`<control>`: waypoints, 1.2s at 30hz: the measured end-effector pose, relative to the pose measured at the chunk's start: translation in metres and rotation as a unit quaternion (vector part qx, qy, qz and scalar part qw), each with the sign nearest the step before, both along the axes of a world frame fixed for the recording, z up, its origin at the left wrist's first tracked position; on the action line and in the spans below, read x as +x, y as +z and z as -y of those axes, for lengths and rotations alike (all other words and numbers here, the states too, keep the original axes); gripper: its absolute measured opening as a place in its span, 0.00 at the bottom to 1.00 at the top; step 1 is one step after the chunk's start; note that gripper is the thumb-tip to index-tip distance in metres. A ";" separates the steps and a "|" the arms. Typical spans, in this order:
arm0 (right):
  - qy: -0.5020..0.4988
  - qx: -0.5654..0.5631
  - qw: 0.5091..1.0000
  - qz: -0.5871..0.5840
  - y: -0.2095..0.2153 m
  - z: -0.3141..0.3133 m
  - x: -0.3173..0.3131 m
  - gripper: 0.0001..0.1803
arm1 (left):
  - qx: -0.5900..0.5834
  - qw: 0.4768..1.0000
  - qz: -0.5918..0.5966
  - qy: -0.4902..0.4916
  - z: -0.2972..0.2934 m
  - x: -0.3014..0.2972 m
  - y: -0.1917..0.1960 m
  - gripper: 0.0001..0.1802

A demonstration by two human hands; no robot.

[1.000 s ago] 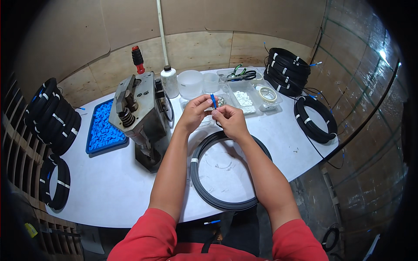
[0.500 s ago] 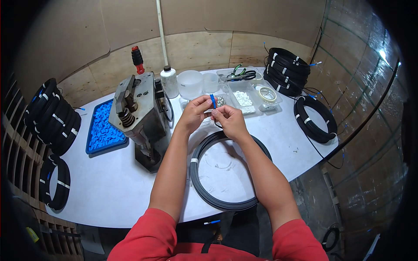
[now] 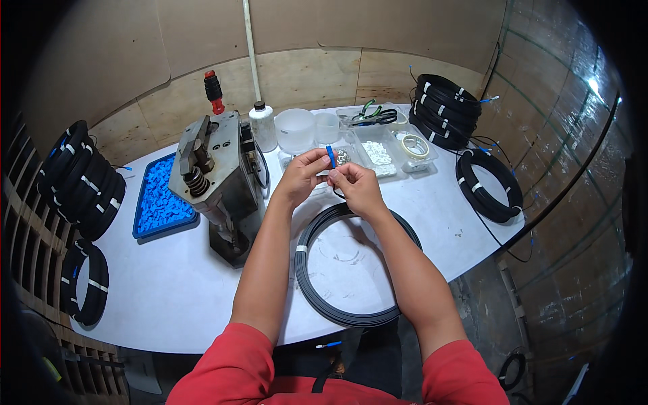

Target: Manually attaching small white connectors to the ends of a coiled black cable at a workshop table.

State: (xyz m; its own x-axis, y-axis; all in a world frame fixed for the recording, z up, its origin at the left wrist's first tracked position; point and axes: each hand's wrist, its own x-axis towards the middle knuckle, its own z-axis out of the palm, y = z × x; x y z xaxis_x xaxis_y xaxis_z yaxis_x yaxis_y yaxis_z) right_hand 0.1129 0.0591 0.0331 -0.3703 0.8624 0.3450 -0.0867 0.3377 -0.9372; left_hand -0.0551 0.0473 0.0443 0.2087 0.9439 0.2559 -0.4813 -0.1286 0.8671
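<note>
Above the counter [image 3: 169, 297], at twelve o'clock of the black cable coil [image 3: 358, 266], both hands [image 3: 304, 179] [image 3: 358, 189] pinch a small blue connector [image 3: 331, 156], probably light and stiff, fingers clenched on its ends.

A small blue connector piece [image 3: 331, 156], narrow and elongated, is held nearly upright just above the far rim of the black cable coil [image 3: 356, 264]. The coil is laid flat as a large ring, bound by a white tie on its left side. A thin black cable end [image 3: 336, 194] is led from the connector piece toward the coil.
</note>
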 end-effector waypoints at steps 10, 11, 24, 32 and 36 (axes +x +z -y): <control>-0.002 0.000 1.000 0.001 0.001 0.001 0.000 0.07 | 0.006 1.000 0.008 -0.012 -0.001 -0.001 -0.001 0.13; 0.000 0.002 1.000 -0.001 0.001 0.001 0.000 0.07 | 0.005 1.000 0.009 -0.012 -0.001 -0.001 -0.001 0.13; -0.002 0.001 1.000 0.021 0.006 0.006 -0.001 0.08 | -0.003 1.000 0.006 0.003 -0.002 -0.003 -0.003 0.12; 0.005 0.001 1.000 0.011 0.005 0.004 -0.001 0.07 | -0.004 1.000 0.006 -0.013 -0.002 -0.003 -0.004 0.12; 0.002 0.002 1.000 0.021 0.005 0.004 0.000 0.07 | -0.001 1.000 0.012 -0.004 -0.001 -0.001 -0.002 0.12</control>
State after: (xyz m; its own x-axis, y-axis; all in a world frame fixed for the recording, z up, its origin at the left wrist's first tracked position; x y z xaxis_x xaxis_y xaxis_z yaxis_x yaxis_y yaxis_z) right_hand 0.1130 0.0550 0.0380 -0.3875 0.8600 0.3321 -0.0493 0.3404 -0.9390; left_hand -0.0563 0.0485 0.0423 0.2103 0.9426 0.2594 -0.5031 -0.1231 0.8554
